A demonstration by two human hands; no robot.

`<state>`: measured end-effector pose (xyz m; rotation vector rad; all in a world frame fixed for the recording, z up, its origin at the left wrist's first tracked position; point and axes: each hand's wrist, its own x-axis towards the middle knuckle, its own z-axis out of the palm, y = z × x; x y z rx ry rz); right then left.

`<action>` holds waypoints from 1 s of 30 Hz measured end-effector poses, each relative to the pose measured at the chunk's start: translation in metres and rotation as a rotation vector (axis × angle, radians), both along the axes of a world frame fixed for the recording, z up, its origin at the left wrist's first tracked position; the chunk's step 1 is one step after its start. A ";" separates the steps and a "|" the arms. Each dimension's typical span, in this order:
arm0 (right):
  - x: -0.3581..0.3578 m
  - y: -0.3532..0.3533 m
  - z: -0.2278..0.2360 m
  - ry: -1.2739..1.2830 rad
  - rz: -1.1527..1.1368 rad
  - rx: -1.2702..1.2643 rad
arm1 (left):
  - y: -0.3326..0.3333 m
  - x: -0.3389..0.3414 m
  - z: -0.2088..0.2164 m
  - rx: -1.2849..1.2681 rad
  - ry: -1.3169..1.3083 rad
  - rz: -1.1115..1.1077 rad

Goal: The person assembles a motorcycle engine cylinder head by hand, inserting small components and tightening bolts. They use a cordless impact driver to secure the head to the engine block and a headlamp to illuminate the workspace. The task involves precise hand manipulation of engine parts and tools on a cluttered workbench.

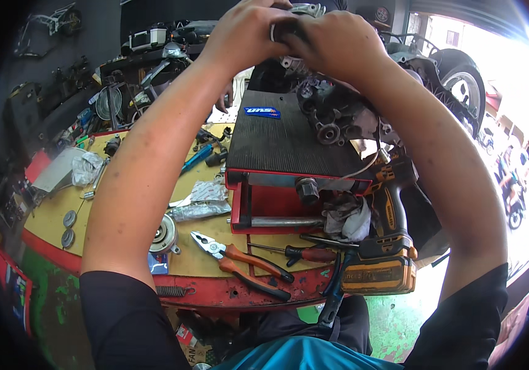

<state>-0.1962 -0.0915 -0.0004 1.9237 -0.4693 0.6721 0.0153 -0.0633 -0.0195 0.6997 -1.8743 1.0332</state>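
Note:
Both my arms reach up to the top of the view, over the far end of a ribbed black lift platform [264,139]. My left hand [246,34] and my right hand [341,43] meet there, fingers bent around a dark, rounded part [284,29] whose kind I cannot make out. A grey metal casting [307,9] shows just beyond my fingers. Below my right hand sits a dirty engine block [338,111] on the platform. Most of my fingertips are hidden behind the hands. Another person's hand [224,98] hangs behind my left forearm.
Combination pliers [233,256], a screwdriver [301,251] and a cordless impact wrench [387,228] lie on the yellow, red-edged bench [199,265] near me. A crumpled rag [345,217], a plastic packet [199,203] and a coil spring [172,290] are close by. A wheel [464,86] stands at right.

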 end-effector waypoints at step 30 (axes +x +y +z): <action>-0.017 -0.027 -0.003 -0.023 0.322 -0.039 | -0.014 0.001 -0.004 -0.025 0.027 -0.001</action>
